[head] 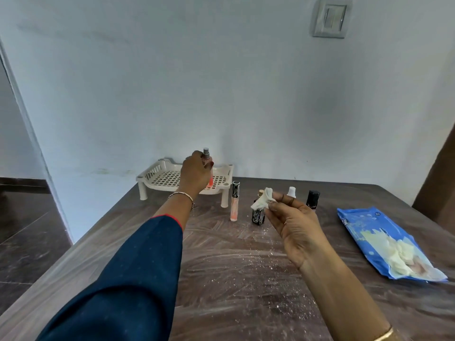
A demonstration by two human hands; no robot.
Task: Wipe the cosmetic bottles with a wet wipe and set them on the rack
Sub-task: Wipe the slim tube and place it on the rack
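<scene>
"Where's the bottle?"

"From my end, the pink spray bottle (pixel 209 169) stands upright over the rack (pixel 157 178), toward its right front corner. Its base is down at the grid floor, though I can't tell whether it touches. The left hand (pixel 194 174) grips it, fingers curled round the upper body just below the grey spray head."

"And the other hand?"

"The right hand (pixel 295 225) is raised above the table (pixel 234 279), palm toward me, pinching a crumpled white wet wipe (pixel 262 200) between thumb and fingertips. The wipe touches no bottle."

"What else is on the table?"

"Four more stand upright in a loose row right of the rack. Just beside the rack's front right leg is a slim tube (pixel 234 203) with a black-and-white cap and a peach body. Next comes a dark square bottle (pixel 258 215) with a gold cap, partly behind the wipe. Further right, behind the right hand's fingers, I see a white-capped bottle (pixel 291 192), only its top showing, then a black bottle (pixel 312 198) near it."

"Anything around that?"

"A blue wipes pack (pixel 369 225) lies flat at the table's right side, well apart from the bottles, white wipes showing at its near end. White specks are scattered over the dark tabletop. The rack is cream plastic on short legs, set against the pale wall at the table's far left. The left arm wears a dark blue sleeve (pixel 128 279) and a thin bangle (pixel 181 194) at the wrist. A wall switch (pixel 331 18) sits high on the right."
</scene>
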